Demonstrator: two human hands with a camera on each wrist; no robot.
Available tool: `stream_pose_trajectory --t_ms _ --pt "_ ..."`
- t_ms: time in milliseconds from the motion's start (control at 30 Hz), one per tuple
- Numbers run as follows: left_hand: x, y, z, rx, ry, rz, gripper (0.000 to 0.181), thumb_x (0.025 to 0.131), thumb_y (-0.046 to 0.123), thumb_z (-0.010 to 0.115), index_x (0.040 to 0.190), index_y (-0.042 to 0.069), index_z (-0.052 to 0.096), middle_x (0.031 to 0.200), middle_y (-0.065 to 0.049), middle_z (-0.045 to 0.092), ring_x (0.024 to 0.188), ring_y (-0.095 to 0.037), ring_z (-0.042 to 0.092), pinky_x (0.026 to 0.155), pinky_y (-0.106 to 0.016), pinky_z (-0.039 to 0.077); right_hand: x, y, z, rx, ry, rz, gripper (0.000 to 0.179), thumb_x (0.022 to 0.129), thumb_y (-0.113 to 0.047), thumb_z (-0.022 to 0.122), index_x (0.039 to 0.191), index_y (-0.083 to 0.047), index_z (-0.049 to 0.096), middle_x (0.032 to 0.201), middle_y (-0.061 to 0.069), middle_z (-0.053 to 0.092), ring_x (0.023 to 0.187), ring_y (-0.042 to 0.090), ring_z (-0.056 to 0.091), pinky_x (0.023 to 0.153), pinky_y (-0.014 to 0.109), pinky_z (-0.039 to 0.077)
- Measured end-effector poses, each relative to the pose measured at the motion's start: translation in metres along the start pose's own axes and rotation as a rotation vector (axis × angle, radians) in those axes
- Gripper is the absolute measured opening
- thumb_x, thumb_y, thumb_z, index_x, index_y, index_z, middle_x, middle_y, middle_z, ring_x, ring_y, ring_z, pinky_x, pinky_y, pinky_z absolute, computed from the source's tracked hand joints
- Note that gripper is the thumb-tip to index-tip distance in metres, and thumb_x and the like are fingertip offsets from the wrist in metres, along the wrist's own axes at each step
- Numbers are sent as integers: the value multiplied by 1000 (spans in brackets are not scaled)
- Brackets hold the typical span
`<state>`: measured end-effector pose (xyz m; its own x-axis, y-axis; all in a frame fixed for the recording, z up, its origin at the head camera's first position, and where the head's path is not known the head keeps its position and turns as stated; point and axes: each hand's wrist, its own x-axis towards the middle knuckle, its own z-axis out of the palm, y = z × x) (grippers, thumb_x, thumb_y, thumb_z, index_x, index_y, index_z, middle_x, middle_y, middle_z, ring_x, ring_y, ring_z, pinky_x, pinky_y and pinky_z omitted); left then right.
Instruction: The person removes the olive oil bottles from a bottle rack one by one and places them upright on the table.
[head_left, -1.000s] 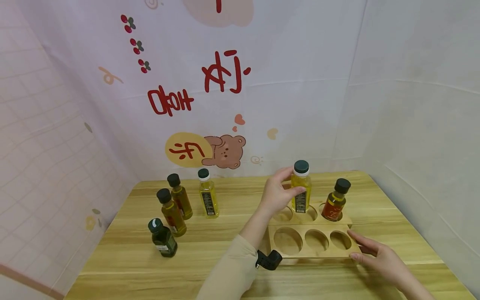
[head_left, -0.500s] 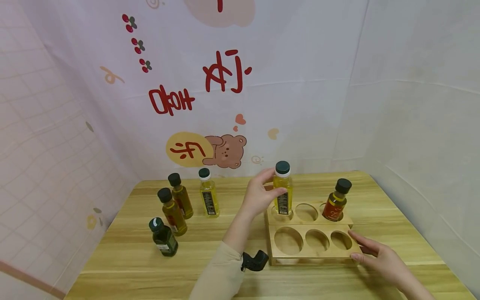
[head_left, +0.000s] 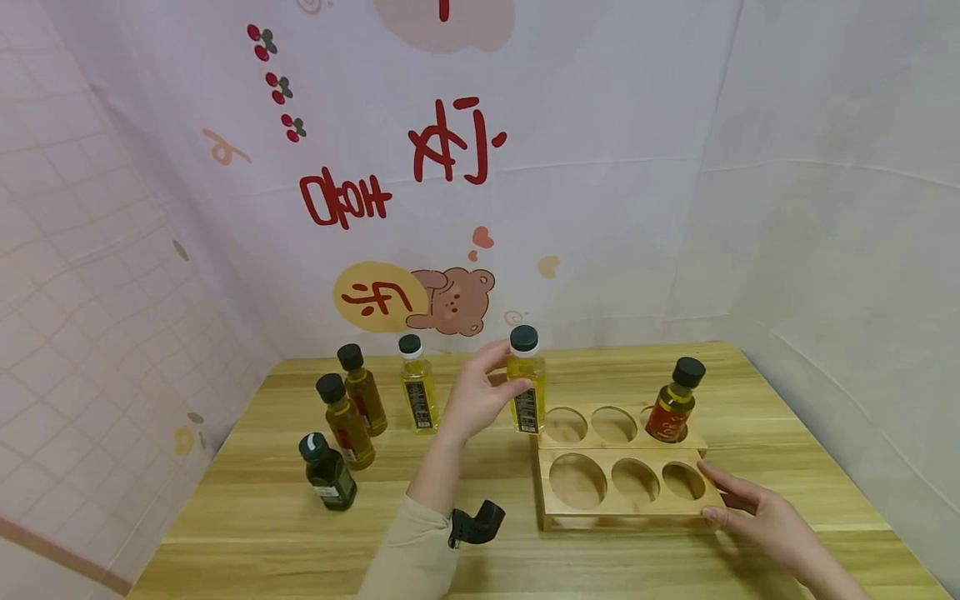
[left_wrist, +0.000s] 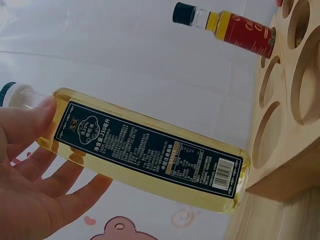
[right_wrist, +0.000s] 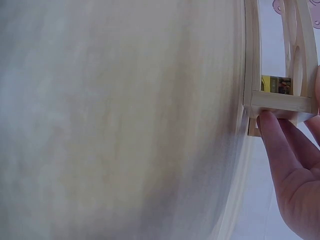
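My left hand (head_left: 476, 396) grips a clear bottle of yellow oil (head_left: 528, 396) near its neck, upright, just left of the wooden rack (head_left: 622, 505). A dark label with a barcode covers the side of this oil bottle (left_wrist: 145, 147) in the left wrist view, where thumb and fingers of the left hand (left_wrist: 35, 175) wrap its upper end. The rack is two-tiered with round holes. A red-labelled bottle (head_left: 670, 412) stands in its back right hole. My right hand (head_left: 768, 521) holds the rack's right end, thumb at the front corner; the right wrist view shows fingertips against the wood (right_wrist: 280, 102).
On the left of the wooden table (head_left: 247, 533) stand a dark green bottle (head_left: 330, 482), two black-capped bottles of oil (head_left: 348, 433) (head_left: 367, 400), and another yellow oil bottle (head_left: 420, 398). A printed cloth (head_left: 600, 167) hangs behind the table.
My left hand has carried the oil bottle leftwards, from over the rack's back middle hole, past the back left hole, to beside the rack. The right hand stays at the rack's end.
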<state>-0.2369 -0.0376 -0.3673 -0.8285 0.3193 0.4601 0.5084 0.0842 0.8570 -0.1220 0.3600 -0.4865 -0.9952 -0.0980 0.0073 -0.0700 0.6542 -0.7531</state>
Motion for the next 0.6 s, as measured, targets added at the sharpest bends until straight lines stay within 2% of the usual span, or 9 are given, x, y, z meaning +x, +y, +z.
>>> stream_pose_trajectory --t_ms 333,600 --pt "-14 -7 -30 56 29 -4 52 86 -1 75 135 7 61 127 -10 62 117 -28 60 96 -47 51 -1 -2 -1 -18 3 3 65 91 -27 73 145 -1 48 141 24 47 102 -11 51 79 18 53" --pt "-27 -11 -55 79 61 -45 49 84 -4 75 131 5 63 124 -12 64 118 -32 59 96 -55 49 -1 -2 -1 -20 -2 2 65 91 -27 73 146 -1 48 141 24 46 102 -11 51 79 19 53"
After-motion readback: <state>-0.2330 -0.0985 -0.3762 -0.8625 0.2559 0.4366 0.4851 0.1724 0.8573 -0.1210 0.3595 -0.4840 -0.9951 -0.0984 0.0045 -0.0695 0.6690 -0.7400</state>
